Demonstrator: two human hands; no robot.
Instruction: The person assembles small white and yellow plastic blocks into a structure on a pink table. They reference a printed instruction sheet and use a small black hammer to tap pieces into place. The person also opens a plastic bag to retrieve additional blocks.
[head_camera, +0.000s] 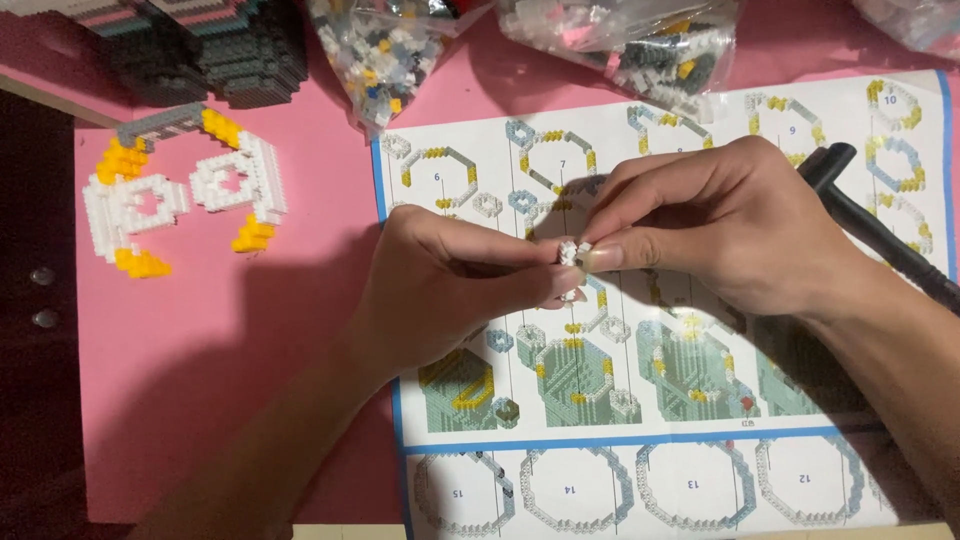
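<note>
My left hand and my right hand meet above a printed instruction sheet. Between their fingertips they pinch a tiny white block piece. The thumb and forefinger of each hand close on it from either side. Most of the piece is hidden by my fingers.
A white, yellow and grey block assembly lies on the pink mat at the left. A dark striped block structure stands at the top left. Clear bags of small blocks lie along the top. A black tool rests on the sheet at right.
</note>
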